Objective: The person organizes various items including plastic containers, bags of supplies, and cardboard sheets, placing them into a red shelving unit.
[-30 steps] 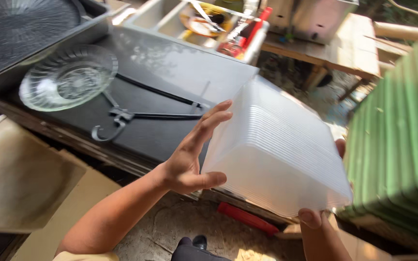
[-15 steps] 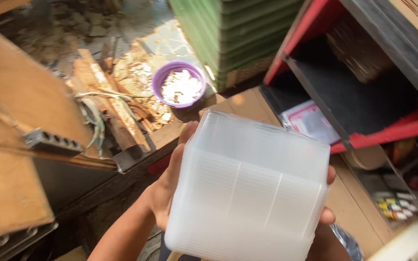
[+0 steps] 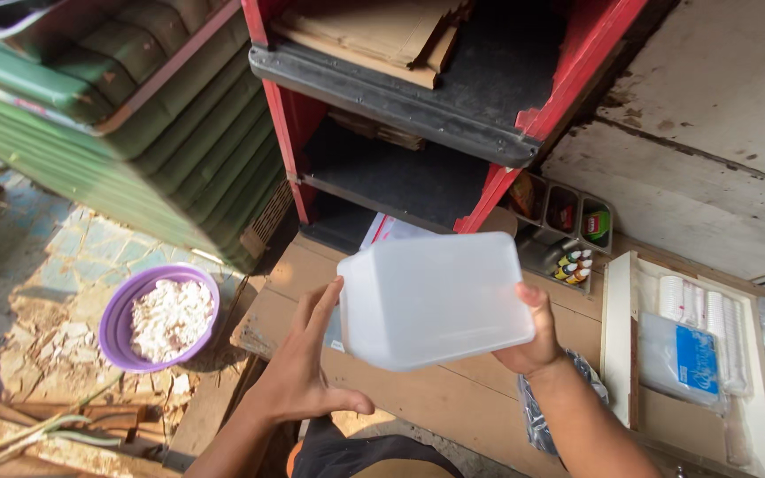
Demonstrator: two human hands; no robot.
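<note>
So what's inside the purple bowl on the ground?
The purple bowl holds a heap of pale, whitish scraps. The heap covers the bowl's bottom, so anything underneath is hidden. What the scraps are cannot be told.

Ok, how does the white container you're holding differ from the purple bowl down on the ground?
The white container is boxy, translucent white and looks like a nested stack; the purple bowl is round and opaque purple. The container is held tilted in the air between the left hand and right hand; the bowl sits on the ground, untouched. The bowl holds pale scraps; nothing shows inside the container. Both look like plastic.
</note>
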